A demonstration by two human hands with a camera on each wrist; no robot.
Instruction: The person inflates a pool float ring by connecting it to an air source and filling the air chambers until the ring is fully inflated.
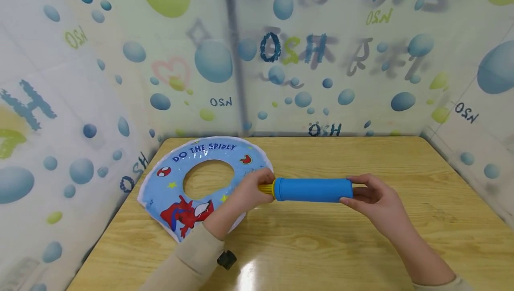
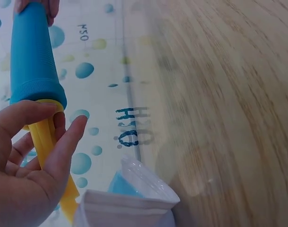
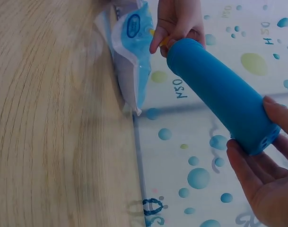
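A hand air pump with a blue barrel (image 1: 314, 190) and a yellow shaft (image 2: 42, 135) is held level above the table. My left hand (image 1: 250, 190) grips the pump where the yellow shaft meets the barrel, thumb and fingers around it. The fingertips of my right hand (image 1: 371, 195) pinch the barrel's far end, which shows small holes in the right wrist view. Behind my left hand lies a partly inflated, light blue swim ring (image 1: 160, 193) with a cartoon spider figure and lettering. In the left wrist view the yellow shaft reaches down to the ring's pale edge (image 2: 127, 203).
The wooden table (image 1: 321, 255) runs back to a wall (image 1: 345, 76) covered with bubble-print sheeting. The same sheeting stands along both sides. A small black object (image 1: 226, 259) sits at the left sleeve's cuff.
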